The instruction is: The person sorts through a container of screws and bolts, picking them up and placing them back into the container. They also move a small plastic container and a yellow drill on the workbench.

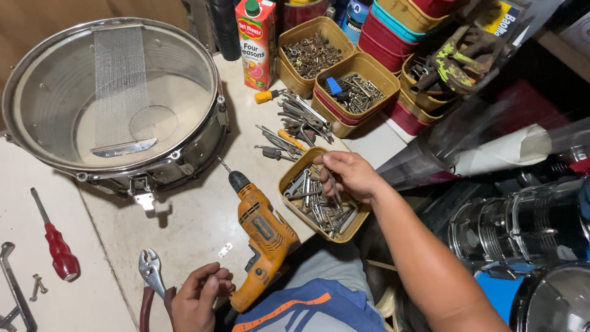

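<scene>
My right hand (pixel 348 174) reaches into a yellow-brown tub (pixel 289 171) of metal bolts and keys, fingers pinched on a long metal piece (pixel 332 182) in it. My left hand (pixel 198 297) rests at the table's near edge, fingers curled, beside the handle of an orange electric drill (pixel 263 237) that lies on the table with its bit pointing toward a metal snare drum shell (pixel 117 98). Pliers (pixel 151 273) with dark red handles lie just left of my left hand.
A red-handled screwdriver (pixel 56 245) and a metal wrench (pixel 13 283) lie at the left. A juice carton (pixel 257 43), several tubs of hardware (pixel 313 52) and loose tools (pixel 294 123) crowd the back. Chrome drum shells (pixel 528 227) stand at the right.
</scene>
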